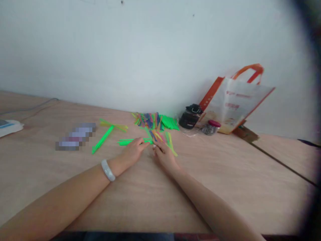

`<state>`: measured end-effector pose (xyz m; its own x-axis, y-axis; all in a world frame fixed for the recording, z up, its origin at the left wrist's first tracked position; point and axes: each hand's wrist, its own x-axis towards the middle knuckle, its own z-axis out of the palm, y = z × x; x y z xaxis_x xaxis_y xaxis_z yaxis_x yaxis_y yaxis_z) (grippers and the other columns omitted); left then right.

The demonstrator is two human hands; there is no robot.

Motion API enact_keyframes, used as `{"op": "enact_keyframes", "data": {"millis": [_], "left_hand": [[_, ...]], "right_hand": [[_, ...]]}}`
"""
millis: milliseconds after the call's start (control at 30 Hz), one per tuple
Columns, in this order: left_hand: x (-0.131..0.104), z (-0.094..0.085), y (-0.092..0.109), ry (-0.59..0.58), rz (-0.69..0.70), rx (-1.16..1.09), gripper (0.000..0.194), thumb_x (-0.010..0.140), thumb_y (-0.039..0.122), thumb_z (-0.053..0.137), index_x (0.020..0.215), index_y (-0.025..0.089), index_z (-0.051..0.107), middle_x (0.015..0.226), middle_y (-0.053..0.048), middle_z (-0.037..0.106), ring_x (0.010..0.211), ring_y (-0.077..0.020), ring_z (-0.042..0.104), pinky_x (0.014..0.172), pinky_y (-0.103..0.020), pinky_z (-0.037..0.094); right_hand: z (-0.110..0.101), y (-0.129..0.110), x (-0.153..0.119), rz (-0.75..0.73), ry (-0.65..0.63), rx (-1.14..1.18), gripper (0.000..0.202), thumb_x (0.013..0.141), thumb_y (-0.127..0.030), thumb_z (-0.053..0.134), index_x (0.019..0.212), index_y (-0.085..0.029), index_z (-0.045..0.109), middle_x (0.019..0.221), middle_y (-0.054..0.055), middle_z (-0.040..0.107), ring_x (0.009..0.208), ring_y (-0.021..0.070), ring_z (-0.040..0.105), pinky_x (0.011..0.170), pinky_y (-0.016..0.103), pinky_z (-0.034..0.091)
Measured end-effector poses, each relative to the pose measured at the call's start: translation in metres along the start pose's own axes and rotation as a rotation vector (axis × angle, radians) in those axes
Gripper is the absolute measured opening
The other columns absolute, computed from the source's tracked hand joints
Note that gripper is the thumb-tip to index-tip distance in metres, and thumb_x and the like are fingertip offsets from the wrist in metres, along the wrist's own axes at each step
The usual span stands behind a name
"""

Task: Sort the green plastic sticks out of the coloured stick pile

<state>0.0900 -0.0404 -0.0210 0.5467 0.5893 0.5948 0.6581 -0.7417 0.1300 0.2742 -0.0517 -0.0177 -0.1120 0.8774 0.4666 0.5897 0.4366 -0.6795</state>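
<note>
My left hand (135, 150) is closed, its thumb and fingers pinching a bright green plastic strip (122, 142) that sticks out to its left. Close by on the right, my right hand (164, 155) pinches the other end of the green piece between the fingertips. The fingers partly hide the strip, so I cannot tell whether it is one piece or a few together. Just behind my right hand lie loose coloured strips (169, 142). To the left rests a T-shaped piece with a green stem (103, 139) and a yellow crossbar (121, 127).
A pile of multicoloured strips (147, 120) lies by the wall beside a green bundle (170, 122). Right of it stand a black bottle (189, 118), a red-lidded jar (211, 128) and a white-and-orange bag (234, 105). A blurred flat object (76, 136) and a white device (11, 127) lie left.
</note>
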Motion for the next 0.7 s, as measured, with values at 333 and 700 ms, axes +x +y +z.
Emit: {"op": "enact_keyframes", "data": {"millis": [333,700], "left_hand": [[-0.001,-0.008,0.005,0.003,0.005,0.011,0.028,0.094,0.018,0.037,0.110,0.017,0.060,0.085,-0.005,0.055,0.082,-0.0166,0.051,0.073,-0.029,0.046],[0.001,-0.022,0.000,0.057,-0.082,0.027,0.038,0.085,0.006,0.040,0.119,0.016,0.053,0.104,-0.009,0.055,0.097,-0.0195,0.051,0.087,-0.034,0.046]], "right_hand": [[0.004,-0.005,-0.005,-0.078,0.005,0.013,0.031,0.083,-0.026,0.045,0.104,-0.022,0.068,0.099,0.008,0.068,0.097,0.0228,0.060,0.087,0.043,0.046],[-0.002,-0.003,0.001,-0.055,0.036,-0.032,0.040,0.086,-0.038,0.046,0.119,-0.019,0.060,0.115,0.009,0.063,0.101,0.0215,0.057,0.088,0.038,0.045]]}}
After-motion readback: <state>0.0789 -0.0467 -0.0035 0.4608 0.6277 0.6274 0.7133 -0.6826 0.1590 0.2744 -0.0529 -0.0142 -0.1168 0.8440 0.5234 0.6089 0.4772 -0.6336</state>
